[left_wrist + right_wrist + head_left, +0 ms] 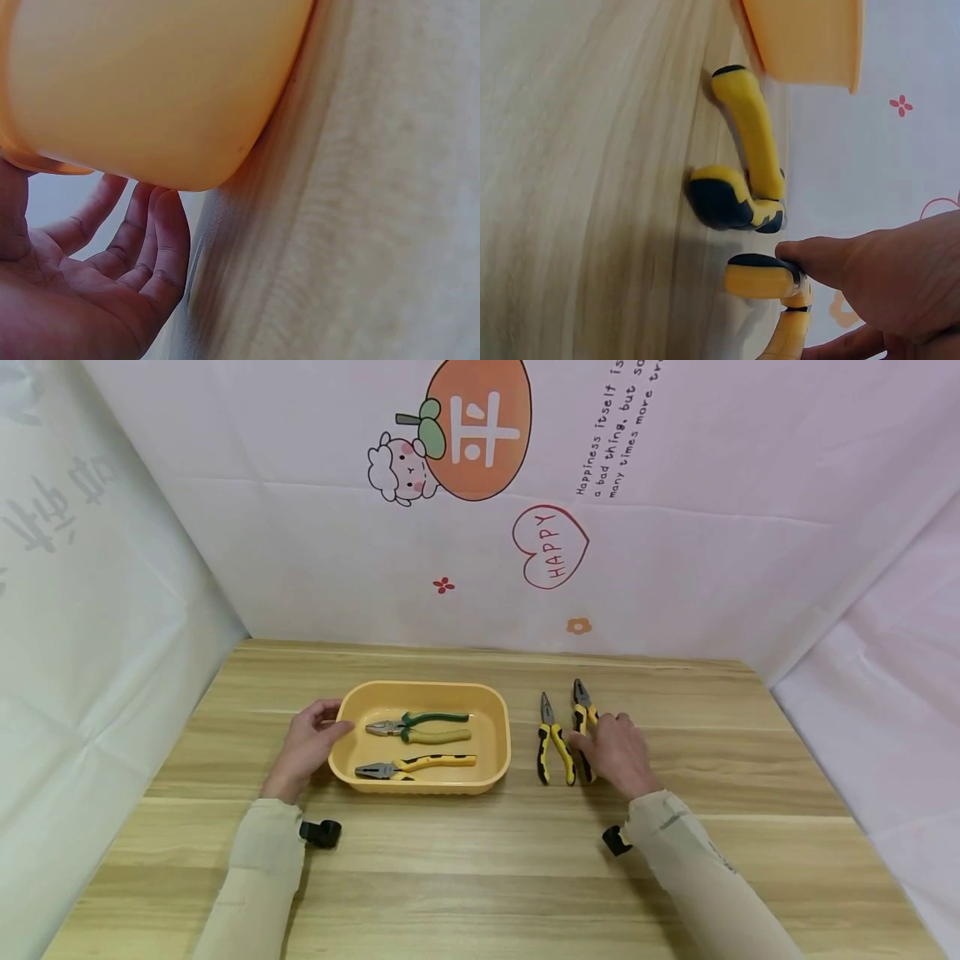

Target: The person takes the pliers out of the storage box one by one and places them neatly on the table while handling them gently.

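Head view: table point(750, 860) edge lies well right of my right hand point(618, 752), pinching the rightmost pliers point(580, 718); my left hand point(303, 743) grips the basin point(491, 735) at left.

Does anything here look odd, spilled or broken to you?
Only the white backdrop looks odd: its HAPPY heart reads sideways, as though hung on its side. Nothing looks spilled, and the four pairs of pliers, two inside the yellow tray, show no visible damage.
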A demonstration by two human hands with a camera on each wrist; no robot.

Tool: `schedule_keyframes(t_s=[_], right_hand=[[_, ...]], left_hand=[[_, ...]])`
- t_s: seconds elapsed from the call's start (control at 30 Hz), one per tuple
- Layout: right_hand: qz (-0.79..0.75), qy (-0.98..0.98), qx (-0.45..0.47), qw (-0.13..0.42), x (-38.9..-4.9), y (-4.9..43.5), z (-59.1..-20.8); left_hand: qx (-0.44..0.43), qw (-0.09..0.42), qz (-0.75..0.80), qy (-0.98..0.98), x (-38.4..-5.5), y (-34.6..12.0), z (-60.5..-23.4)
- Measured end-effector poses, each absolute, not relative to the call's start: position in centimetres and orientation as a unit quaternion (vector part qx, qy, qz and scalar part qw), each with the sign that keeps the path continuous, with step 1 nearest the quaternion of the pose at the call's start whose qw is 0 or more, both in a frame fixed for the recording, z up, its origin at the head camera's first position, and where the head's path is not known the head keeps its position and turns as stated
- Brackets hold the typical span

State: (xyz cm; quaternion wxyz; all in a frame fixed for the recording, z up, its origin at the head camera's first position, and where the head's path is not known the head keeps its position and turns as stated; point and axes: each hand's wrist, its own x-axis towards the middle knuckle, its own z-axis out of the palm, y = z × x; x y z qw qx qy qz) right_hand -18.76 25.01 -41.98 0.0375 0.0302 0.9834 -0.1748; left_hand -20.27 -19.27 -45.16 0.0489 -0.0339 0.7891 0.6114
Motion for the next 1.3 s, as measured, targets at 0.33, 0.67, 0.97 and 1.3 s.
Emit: schedule_keyframes(t_s=[0.33,0.67,0.97,1.3], right_hand=[[-0.152,0.987,0.038,0.023,-19.0,25.2,-42.7],[-0.134,0.989,0.052,0.027,-19.0,24.9,-43.0],[-0.107,0.993,0.044,0.021,-19.0,24.7,-43.2],[-0.087,0.995,0.045,0.028,-19.0,24.7,-43.1]], left_hand=[[-0.031,0.047,0.611,0.789,-20.3,-19.3,-45.2],[-0.031,0.050,0.612,0.788,-20.3,-19.3,-45.0],[-0.029,0.048,0.615,0.787,-20.3,-19.2,-45.1],[-0.031,0.051,0.617,0.785,-20.2,-19.2,-45.1]])
